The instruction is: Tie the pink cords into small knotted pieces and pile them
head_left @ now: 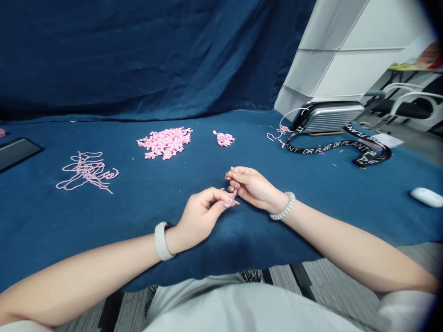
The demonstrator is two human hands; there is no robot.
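Near the front edge of the table [138, 221], pinching a pink yarn piece [235, 192] with the left hand [202, 214] at its lower end and the right hand [254, 186] at the upper, fingertips narrowed onto it. Probably handling as light, soft and limp; gripping best at the ends, fingertips only. Seemingly running its long axis slantwise, lower end pointing toward the front edge, though too small for certainty. Farther back, passing loose pink strands [88, 171] toward the left edge, a large pink pile [166, 142] and a small pink pile [224, 138] nearing the back edge, a lanyard [339, 146] toward the right edge.
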